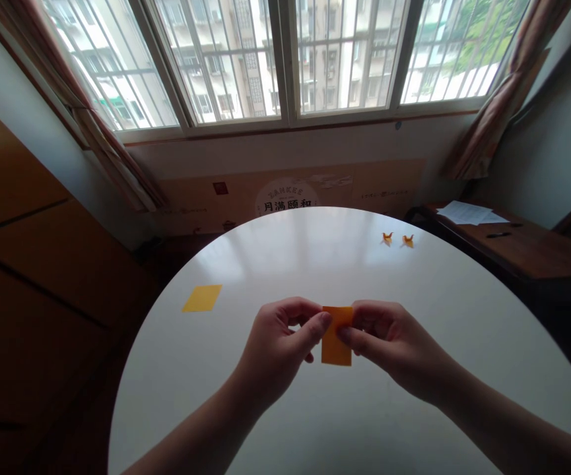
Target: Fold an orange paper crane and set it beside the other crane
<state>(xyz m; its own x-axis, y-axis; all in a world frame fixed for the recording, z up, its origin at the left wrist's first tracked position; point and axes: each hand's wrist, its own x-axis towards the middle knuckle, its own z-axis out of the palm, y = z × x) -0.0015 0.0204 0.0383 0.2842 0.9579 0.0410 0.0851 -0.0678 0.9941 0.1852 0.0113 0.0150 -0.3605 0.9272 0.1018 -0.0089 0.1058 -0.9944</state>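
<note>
Orange paper (335, 345) was at 5 o'clock from the view's centre, the grip of left hand (279, 340) and right hand (389, 340) pinching its 2 sides; it seemed light, easily creased, best taken by edges.

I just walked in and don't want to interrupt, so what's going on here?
A person is holding a small piece of orange paper upright, pinched between the left hand and the right hand, thumbs on its near face. On the white table, a yellow sheet lies to the left, and two small orange figures sit toward the far right.
</note>
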